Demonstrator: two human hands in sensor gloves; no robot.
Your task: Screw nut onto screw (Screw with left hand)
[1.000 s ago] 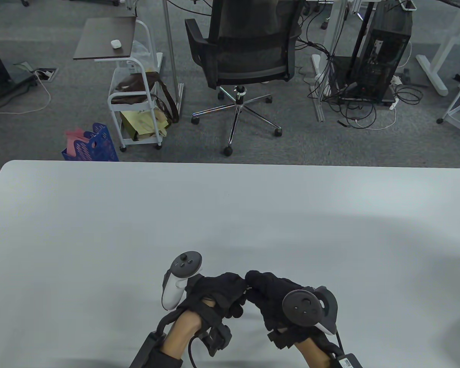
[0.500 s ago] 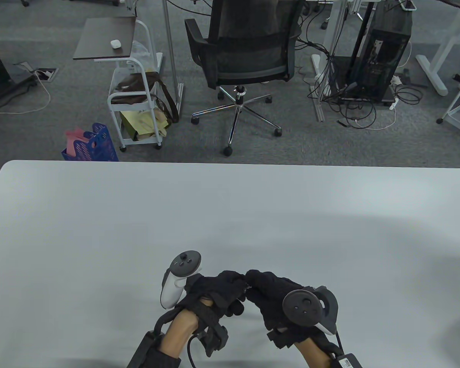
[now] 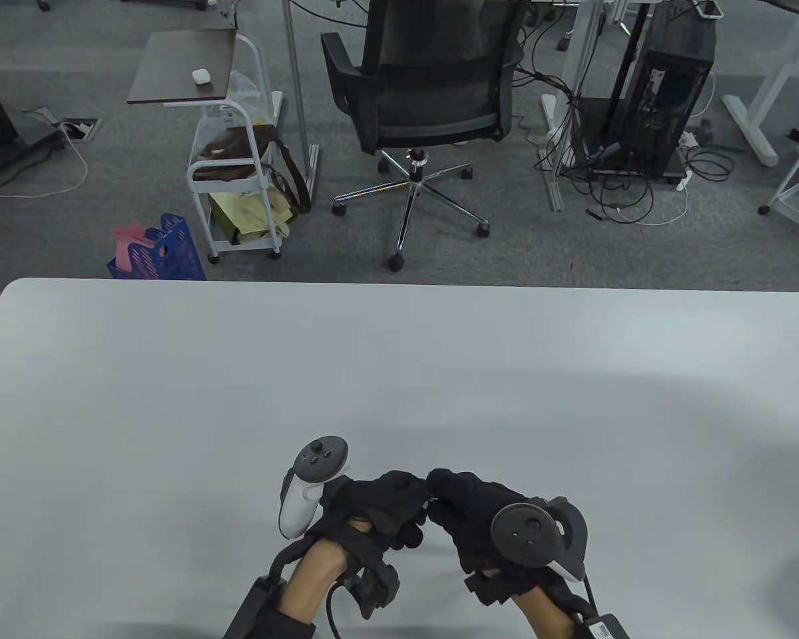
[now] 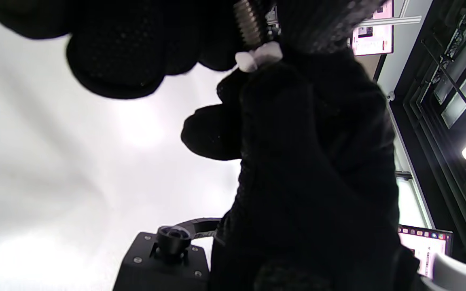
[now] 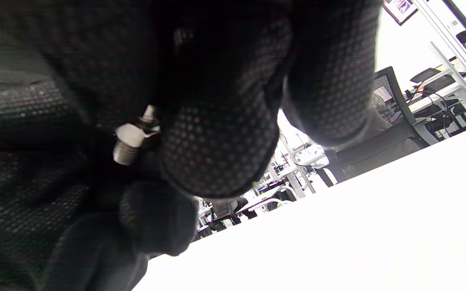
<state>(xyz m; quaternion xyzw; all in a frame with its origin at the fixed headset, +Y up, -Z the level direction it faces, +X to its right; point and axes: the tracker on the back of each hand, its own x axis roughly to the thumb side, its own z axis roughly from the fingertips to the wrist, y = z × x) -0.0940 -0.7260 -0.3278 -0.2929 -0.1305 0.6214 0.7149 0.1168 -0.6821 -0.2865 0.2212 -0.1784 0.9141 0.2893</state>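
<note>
Both gloved hands meet just above the table (image 3: pixel 173 399), near its front edge. The left hand (image 3: pixel 373 509) has its fingers (image 4: pixel 111 52) curled tight around the threaded screw (image 4: pixel 247 22). The right hand (image 3: pixel 479 512) pinches the white nut (image 4: pixel 258 56), which sits on the screw's thread between the two hands.

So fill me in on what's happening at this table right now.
A person in black sensor gloves is joining a nut and a screw above the white table. The left hand and the right hand meet fingertip to fingertip near the table's front edge. Between them, the wrist views show a threaded metal screw with a white nut sitting on it. Which hand grips which part cannot be told for sure, nor how far on the nut is.
</note>
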